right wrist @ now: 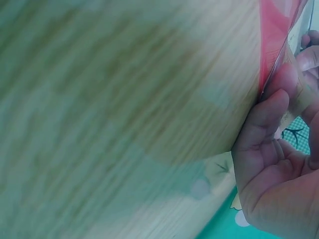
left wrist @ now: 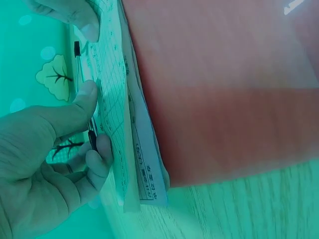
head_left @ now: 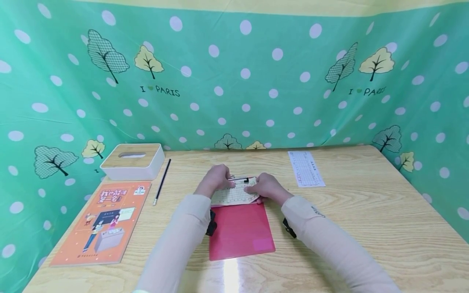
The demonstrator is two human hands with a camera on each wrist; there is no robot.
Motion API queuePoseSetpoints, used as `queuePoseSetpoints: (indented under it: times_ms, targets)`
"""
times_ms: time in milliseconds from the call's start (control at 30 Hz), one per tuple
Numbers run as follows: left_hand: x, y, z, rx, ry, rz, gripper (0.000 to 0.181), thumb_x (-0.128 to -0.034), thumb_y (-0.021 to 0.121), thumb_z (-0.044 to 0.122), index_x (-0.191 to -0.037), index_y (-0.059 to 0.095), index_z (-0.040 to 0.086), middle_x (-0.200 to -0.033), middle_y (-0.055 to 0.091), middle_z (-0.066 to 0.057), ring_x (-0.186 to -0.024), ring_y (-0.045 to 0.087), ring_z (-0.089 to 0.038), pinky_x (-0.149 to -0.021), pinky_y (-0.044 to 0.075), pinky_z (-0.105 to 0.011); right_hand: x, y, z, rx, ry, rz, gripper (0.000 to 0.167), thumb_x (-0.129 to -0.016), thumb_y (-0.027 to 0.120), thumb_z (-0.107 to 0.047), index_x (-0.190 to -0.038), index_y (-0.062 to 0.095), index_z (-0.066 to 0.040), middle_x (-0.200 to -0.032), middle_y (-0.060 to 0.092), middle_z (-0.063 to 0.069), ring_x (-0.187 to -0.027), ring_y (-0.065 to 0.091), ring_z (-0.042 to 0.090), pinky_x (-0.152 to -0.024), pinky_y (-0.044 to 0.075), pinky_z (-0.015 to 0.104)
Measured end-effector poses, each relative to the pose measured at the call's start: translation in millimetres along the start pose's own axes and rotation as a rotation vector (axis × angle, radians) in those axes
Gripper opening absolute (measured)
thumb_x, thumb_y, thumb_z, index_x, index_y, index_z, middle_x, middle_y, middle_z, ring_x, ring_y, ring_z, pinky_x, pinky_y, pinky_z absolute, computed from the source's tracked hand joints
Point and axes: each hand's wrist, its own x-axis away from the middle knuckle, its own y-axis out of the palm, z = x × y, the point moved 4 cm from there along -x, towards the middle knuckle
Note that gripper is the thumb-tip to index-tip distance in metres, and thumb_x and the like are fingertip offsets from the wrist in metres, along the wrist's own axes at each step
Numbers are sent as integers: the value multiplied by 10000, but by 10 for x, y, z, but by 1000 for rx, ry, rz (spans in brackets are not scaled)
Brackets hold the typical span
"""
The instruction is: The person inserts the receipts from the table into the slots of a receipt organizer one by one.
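Observation:
A pink-red clipboard (head_left: 242, 232) lies on the table before me. Several sheets of paper (head_left: 234, 196) with printed grids are at its top end, their lower edges lifted off the board in the left wrist view. The clipboard's metal clip (head_left: 239, 178) has black tips. My left hand (head_left: 216, 180) pinches the clip at its left end, with the thumb by the top edge of the sheets (left wrist: 112, 84). My right hand (head_left: 269, 187) grips the right side of the sheets, thumb on top and a finger beneath. In the right wrist view its fingers (right wrist: 271, 112) are beside the clipboard's edge (right wrist: 271, 37).
An orange book (head_left: 106, 228) lies at the left, with a tissue box (head_left: 133, 162) behind it. Beside them is a dark pencil (head_left: 162, 181). A printed slip (head_left: 305, 169) lies at the back right. A green patterned cloth (head_left: 234, 89) hangs behind the table.

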Motion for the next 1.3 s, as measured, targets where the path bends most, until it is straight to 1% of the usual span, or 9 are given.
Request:
queuePoseSetpoints:
  times_ms: [167,367,633,767,900,1000,1133,1200,1300]
  targets:
    - [24,-3,37,-5,23,9,283,-862,836,159,-779,589,49,-756,537,-33,-744,478,-191,-734,453,-351,35,-12,-3,-9,0,-2,416,-906,791,-255,-726,441,-122,-627,527,12,-454,542,105,-461,452,215]
    - [29,4,33,-15,35,17,301,-857,838,150,-774,562,62,-755,515,-31,-741,471,-191,-730,445,-350,27,-3,-4,-33,9,-6,419,-903,796,-246,-713,441,-127,-618,525,9,-451,544,100,-461,468,216]
    - [27,27,52,-34,48,26,300,-866,828,143,-782,549,69,-759,513,-29,-755,469,-198,-763,452,-370,19,-82,53,-50,-25,-42,349,-904,785,-192,-670,549,-87,-570,566,16,-443,541,85,-466,466,197]
    - [33,28,60,-28,42,33,277,-864,828,144,-802,571,62,-781,543,-37,-776,493,-205,-788,471,-382,44,-141,101,-28,-35,-48,323,-910,780,-190,-677,593,-67,-575,573,21,-452,538,87,-485,477,196]
    - [38,26,66,-46,41,36,258,-866,826,156,-825,591,58,-816,572,-47,-828,525,-220,-829,488,-400,102,-213,108,44,-73,-30,302,-912,778,-196,-701,612,-56,-609,604,34,-505,568,113,-533,503,226]
    - [44,24,71,-59,41,32,254,-870,824,162,-831,596,56,-829,580,-54,-850,535,-228,-840,491,-407,154,-291,92,112,-116,-15,266,-918,766,-210,-752,634,-49,-663,634,52,-592,596,152,-584,507,257]
    - [51,22,68,-72,35,28,251,-873,821,173,-843,600,57,-842,585,-57,-870,540,-233,-848,493,-409,203,-434,72,149,-187,-13,217,-956,711,-246,-896,657,-45,-793,675,105,-719,628,218,-635,485,296]
    - [51,23,64,-79,35,27,249,-873,820,181,-854,605,57,-848,592,-57,-877,545,-235,-852,494,-410,219,-524,75,164,-217,-6,229,-972,686,-275,-961,662,-47,-869,681,118,-769,630,234,-658,482,313]
    - [53,27,59,-86,46,28,245,-870,821,187,-865,614,57,-847,606,-56,-866,557,-235,-847,499,-409,237,-681,124,189,-239,19,271,-976,674,-312,-1016,672,-44,-963,673,118,-842,621,246,-707,502,351]
